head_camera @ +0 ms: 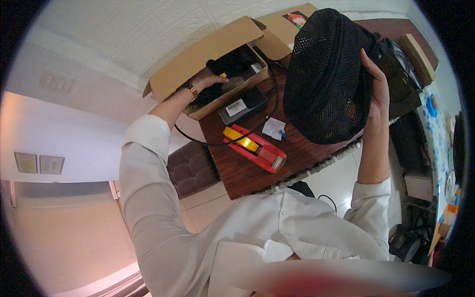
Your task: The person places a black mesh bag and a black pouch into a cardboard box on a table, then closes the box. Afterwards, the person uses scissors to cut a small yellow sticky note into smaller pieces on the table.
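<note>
My right hand (pixel 379 94) grips a black mesh bag (pixel 328 81) from its right side and holds it up over the brown wooden table. Something orange shows faintly through the mesh. At the left, my left hand (pixel 209 80) reaches into an open cardboard box (pixel 232 101) that has dark items in it. Its fingers are partly hidden by the box and the contents, with a small yellow piece near the fingertips; whether they grip anything is unclear. In front of the box lies a dark grey case (pixel 252 105) with a barcode label.
A red tape dispenser (pixel 261 150) with yellow tape, a white paper piece (pixel 274 127) and a black cable (pixel 207 144) are on or over the table (pixel 230 178). Another cardboard box (pixel 276 35) stands behind, against the wall. Cables and a dark box (pixel 399 81) sit at the right.
</note>
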A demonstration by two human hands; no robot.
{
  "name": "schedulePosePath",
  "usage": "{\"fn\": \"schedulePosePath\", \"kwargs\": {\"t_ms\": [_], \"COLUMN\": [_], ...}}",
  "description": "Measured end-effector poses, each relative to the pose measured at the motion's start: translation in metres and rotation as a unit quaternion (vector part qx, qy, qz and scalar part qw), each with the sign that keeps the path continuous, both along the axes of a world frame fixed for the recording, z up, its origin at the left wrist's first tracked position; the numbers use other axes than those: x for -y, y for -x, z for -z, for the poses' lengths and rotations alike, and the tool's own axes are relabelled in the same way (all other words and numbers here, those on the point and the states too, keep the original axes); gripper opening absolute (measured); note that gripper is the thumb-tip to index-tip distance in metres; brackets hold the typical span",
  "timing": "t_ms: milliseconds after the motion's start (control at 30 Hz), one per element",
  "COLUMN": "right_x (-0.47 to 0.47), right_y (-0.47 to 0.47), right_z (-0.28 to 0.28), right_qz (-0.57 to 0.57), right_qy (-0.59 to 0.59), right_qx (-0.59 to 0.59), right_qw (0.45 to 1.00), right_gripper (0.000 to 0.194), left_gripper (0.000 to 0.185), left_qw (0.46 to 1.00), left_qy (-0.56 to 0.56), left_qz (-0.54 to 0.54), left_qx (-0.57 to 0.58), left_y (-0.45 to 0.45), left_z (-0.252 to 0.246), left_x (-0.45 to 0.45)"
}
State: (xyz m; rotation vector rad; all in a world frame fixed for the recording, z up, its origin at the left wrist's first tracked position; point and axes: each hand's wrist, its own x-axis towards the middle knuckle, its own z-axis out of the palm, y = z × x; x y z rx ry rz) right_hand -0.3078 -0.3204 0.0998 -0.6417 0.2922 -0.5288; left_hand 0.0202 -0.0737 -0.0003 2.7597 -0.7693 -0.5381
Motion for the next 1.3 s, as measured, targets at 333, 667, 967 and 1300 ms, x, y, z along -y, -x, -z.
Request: {"fn": "schedulePosePath", "kwargs": {"t_ms": [333, 667, 967, 1300], "right_x": [0.010, 0.012, 0.008, 0.010], "right_y": [0.015, 0.011, 0.009, -0.001], "right_z": [0.007, 0.011, 0.012, 0.017], "right_qz": [0.019, 0.022, 0.021, -0.027], "right_qy": [-0.013, -0.010, -0.017, -0.028], "right_qx": [0.017, 0.016, -0.007, -0.023], "right_qw": [1.000, 1.000, 1.000, 0.999], "right_gripper": [0.021, 0.019, 0.021, 0.023], "left_gripper": [0.064, 0.031, 0.037, 0.024], "left_qw": [0.995, 0.977, 0.971, 0.954], "left_qy": [0.077, 0.136, 0.237, 0.275], "left_qz": [0.063, -0.029, 0.012, -0.051], "left_qx": [-0.002, -0.162, -0.011, 0.106], "left_y": [-0.004, -0.039, -0.040, 0.010], "left_z": [0.006, 0.029, 0.022, -0.076], "left_x": [-0.028, -0.047, -0.060, -0.038]}}
